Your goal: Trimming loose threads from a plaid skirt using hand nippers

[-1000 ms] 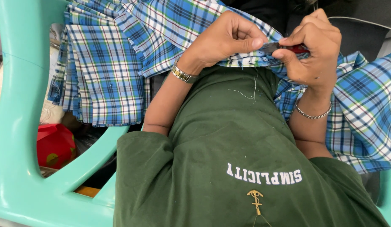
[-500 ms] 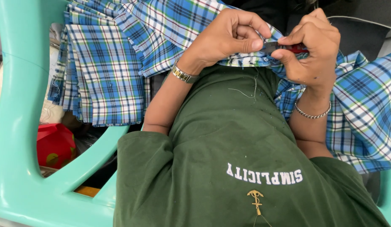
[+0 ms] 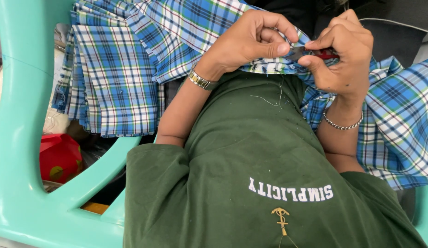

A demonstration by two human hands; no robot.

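A blue, white and green plaid cloth (image 3: 117,78) lies across my lap and spills to both sides. My left hand (image 3: 251,43), with a metal watch on its wrist, pinches the cloth's frayed edge between thumb and fingers. My right hand (image 3: 340,55), wearing a chain bracelet, grips a small cutting tool with a red handle (image 3: 315,53), its tip at the same edge and touching my left fingertips. Loose threads (image 3: 273,98) hang from the edge over my dark green shirt (image 3: 251,151).
I sit in a mint-green plastic chair (image 3: 21,138) whose armrest runs along the left. A red round object (image 3: 57,156) lies below the armrest, with pale fabric behind it. A thin white cable (image 3: 398,25) crosses the dark surface at the top right.
My left fingers have curled and slid right along the cloth edge until they meet the tool's tip. My right hand stayed almost still.
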